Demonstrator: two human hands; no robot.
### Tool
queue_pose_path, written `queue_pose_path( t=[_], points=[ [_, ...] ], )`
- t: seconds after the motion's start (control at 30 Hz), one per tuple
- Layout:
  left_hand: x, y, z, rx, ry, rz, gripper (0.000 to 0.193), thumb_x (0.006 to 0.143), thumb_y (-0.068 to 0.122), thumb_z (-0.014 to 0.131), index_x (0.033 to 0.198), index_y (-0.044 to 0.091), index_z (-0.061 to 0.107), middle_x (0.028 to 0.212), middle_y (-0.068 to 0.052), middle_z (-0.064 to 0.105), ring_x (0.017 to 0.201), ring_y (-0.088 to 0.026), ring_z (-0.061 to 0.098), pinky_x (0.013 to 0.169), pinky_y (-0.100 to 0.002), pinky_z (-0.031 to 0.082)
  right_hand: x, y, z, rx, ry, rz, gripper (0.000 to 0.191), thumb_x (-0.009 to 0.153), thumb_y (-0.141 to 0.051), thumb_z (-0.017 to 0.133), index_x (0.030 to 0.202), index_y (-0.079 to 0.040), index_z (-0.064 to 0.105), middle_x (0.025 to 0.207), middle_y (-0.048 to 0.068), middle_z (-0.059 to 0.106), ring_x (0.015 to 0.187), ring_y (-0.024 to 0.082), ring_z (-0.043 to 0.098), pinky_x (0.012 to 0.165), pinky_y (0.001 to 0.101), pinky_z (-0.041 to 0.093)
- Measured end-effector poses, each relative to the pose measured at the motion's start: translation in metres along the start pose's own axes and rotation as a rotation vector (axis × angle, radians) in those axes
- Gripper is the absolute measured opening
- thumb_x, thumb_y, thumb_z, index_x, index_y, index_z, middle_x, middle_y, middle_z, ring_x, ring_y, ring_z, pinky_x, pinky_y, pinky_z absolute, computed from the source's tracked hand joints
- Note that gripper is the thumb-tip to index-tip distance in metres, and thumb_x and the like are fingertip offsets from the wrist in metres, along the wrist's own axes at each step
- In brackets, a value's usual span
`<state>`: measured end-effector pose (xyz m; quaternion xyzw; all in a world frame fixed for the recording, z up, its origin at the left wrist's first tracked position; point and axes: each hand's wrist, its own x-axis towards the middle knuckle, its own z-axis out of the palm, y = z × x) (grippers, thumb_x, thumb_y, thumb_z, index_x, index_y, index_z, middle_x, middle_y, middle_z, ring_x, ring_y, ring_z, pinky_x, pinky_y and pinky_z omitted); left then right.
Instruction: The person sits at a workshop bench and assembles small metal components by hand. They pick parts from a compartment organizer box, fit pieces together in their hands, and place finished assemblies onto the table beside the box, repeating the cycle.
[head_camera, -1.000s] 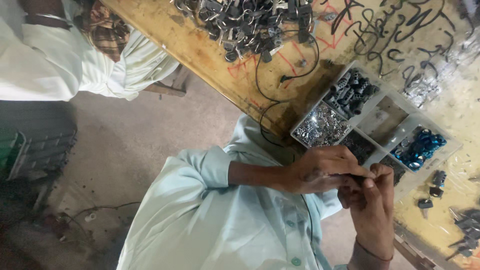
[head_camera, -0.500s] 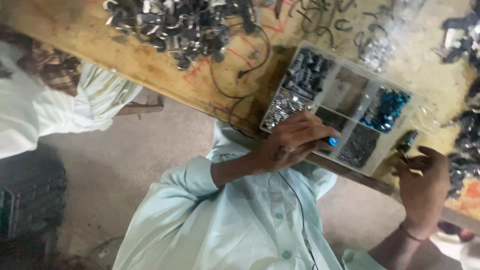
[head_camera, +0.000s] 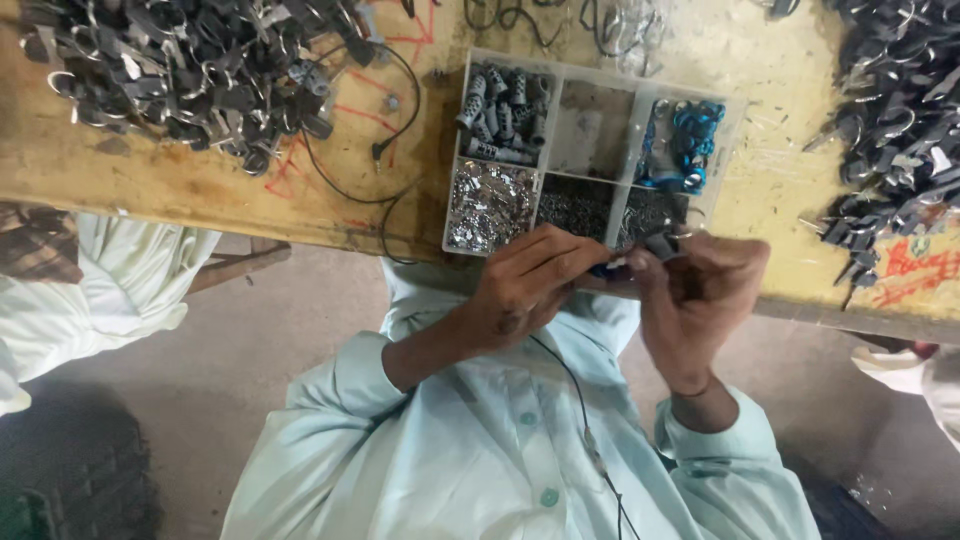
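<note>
Two hands meet at the table edge, the left hand (head_camera: 530, 290) and the right hand (head_camera: 700, 295), pinching one small dark part (head_camera: 660, 245) between them. Just beyond the hands sits one clear plastic organiser box (head_camera: 590, 72) with six compartments in two rows of three. Two heaps of dark metal pieces lie on the one wooden table (head_camera: 150, 180), one heap (head_camera: 190, 70) far beyond the left hand and one heap (head_camera: 900, 120) beyond the right hand, their pieces too many to count.

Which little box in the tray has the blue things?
The top right compartment of the clear tray. It alone holds bright blue rings; the other compartments hold grey or silver parts.
</note>
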<state>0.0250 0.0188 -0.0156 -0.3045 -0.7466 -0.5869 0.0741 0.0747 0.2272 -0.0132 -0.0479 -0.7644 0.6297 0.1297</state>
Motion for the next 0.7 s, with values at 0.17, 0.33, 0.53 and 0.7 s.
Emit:
queue_pose_path(
  t=[0.17,0.33,0.53,0.7],
  points=[
    [-0.007,-0.005,-0.006,-0.102,0.027,-0.072,0.049,0.083,-0.013,0.075,0.129,-0.001,0.061,0.109,-0.012,0.068,0.099,-0.029,0.067,0.086,-0.039,0.056,0.006,-0.017,0.009,-0.516,-0.204,-0.073,0.042,0.089,0.003,0.084,0.113,-0.008,0.051,0.091,0.012,0.068,0.058,0.016,0.053,0.051,0.0271,0.041],
    [-0.012,-0.001,0.002,-0.061,0.054,-0.091,0.042,0.087,-0.008,0.071,0.127,-0.001,0.061,0.112,-0.014,0.068,0.102,-0.030,0.068,0.089,-0.039,0.057,0.023,-0.036,0.006,-0.441,-0.440,-0.309,0.051,0.092,-0.004,0.083,0.127,-0.003,0.046,0.105,0.016,0.066,0.082,0.023,0.070,0.066,0.0305,0.055],
    [-0.014,0.010,-0.001,-0.505,-0.021,-0.376,0.036,0.096,0.009,0.064,0.130,-0.004,0.064,0.104,-0.012,0.067,0.092,-0.025,0.067,0.080,-0.036,0.054,0.018,-0.043,0.018,-0.734,-0.441,-0.396,0.063,0.072,-0.015,0.090,0.120,0.003,0.052,0.092,0.017,0.063,0.076,0.033,0.064,0.064,0.0439,0.052],
    [-0.013,0.011,-0.008,-0.171,-0.128,-0.271,0.024,0.101,0.016,0.072,0.121,0.004,0.070,0.099,-0.009,0.073,0.089,-0.021,0.068,0.078,-0.036,0.053,0.036,-0.059,0.000,-0.694,-0.684,-0.305,0.061,0.073,-0.018,0.089,0.117,0.001,0.052,0.096,0.015,0.068,0.075,0.030,0.069,0.063,0.0397,0.055]
  ],
)
